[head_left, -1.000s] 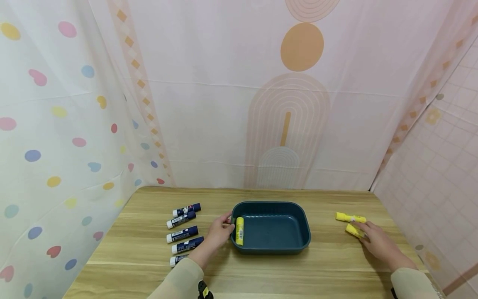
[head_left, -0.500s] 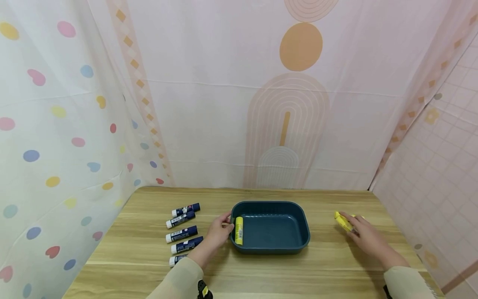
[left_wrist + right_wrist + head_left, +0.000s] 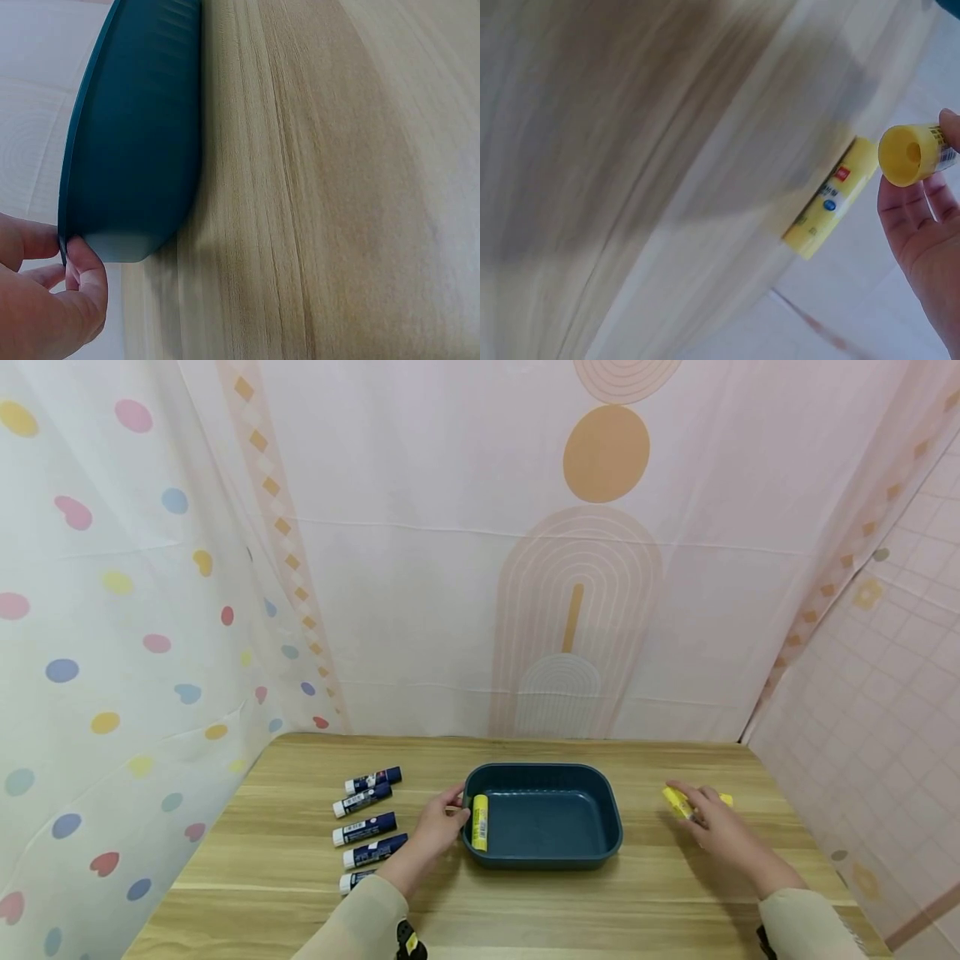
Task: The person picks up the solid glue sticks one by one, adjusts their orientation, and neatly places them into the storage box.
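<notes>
Your left hand [image 3: 438, 827] pinches the rim of the dark teal bin [image 3: 540, 862] at its left end, thumb on one side of the wall and fingers on the other. The bin sits upright on the wood-grain worktop [image 3: 525, 914], between the left and right edges and nearer the far edge than your sleeves [image 3: 362, 920]. Inside it, a boxed yellow glue stick [image 3: 480, 823] lies just beside the left wall, lengthwise along it. Over toward the worktop's far right corner, your right hand [image 3: 718, 828] grasps a second yellow glue stick [image 3: 678, 803] between thumb and fingers; the right wrist view shows its round, hollow-looking end turned toward that camera. It is probably lifted clear of the wood, though the angle makes this hard to judge. Just beyond it, a third yellow glue stick [image 3: 831, 199] lies on its side near the right edge, mostly hidden behind your hand in the head view. On the other side of the bin, toward the left edge, five navy-and-white glue sticks [image 3: 364, 829] lie in a loose column, white ends toward that edge; your left arm partly covers the lowest one. A pale patterned curtain [image 3: 412, 610] hangs behind the far edge.
</notes>
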The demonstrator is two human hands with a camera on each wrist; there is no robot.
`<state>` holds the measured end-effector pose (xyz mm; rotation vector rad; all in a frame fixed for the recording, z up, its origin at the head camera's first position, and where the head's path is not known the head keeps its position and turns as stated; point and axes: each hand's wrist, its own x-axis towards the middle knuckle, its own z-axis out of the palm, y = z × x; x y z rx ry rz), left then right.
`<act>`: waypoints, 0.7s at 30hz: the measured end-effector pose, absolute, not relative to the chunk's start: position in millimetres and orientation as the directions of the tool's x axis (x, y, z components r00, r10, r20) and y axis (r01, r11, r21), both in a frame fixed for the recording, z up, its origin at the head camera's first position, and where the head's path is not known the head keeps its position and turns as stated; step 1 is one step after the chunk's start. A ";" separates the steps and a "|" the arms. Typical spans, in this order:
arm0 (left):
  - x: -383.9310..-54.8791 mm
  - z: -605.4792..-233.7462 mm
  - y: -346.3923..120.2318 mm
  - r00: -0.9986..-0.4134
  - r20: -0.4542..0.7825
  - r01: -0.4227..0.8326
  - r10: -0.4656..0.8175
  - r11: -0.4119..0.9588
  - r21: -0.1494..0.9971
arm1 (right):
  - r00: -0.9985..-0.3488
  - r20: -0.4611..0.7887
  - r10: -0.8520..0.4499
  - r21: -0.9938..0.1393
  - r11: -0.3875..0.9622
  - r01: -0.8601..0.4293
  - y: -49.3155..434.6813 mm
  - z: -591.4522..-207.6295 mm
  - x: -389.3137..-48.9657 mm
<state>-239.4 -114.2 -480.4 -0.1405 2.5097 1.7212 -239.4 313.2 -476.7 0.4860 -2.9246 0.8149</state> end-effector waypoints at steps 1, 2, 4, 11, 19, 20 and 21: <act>-239.6 -480.6 -114.1 -0.991 -0.130 -0.129 -0.022 0.359 0.924 | -0.950 0.144 -0.277 -0.508 0.803 -0.311 310.9 -475.9 -239.7; -239.7 -480.9 -114.0 -0.991 -0.129 -0.128 -0.020 0.363 0.923 | -0.952 0.140 -0.273 -0.527 0.793 -0.305 308.9 -475.1 -239.8; -239.9 -481.2 -113.8 -0.991 -0.129 -0.127 -0.020 0.371 0.920 | -0.955 0.140 -0.260 -0.556 0.778 -0.293 304.5 -473.2 -240.5; -239.1 -479.9 -113.6 -0.991 -0.131 -0.129 -0.020 0.376 0.918 | -0.974 0.100 -0.204 -0.677 0.704 -0.217 289.5 -466.7 -245.9; -240.4 -482.4 -114.3 -0.994 -0.113 -0.110 -0.015 0.382 0.918 | -0.994 -0.010 -0.105 -0.808 0.586 -0.054 267.2 -455.7 -245.6; -240.2 -482.5 -114.3 -0.994 -0.111 -0.108 -0.015 0.381 0.918 | -0.995 -0.020 -0.096 -0.822 0.569 -0.038 264.0 -454.9 -246.1; -239.9 -482.2 -114.3 -0.994 -0.110 -0.106 -0.013 0.379 0.919 | -0.996 -0.029 -0.089 -0.835 0.549 -0.024 260.9 -454.2 -246.8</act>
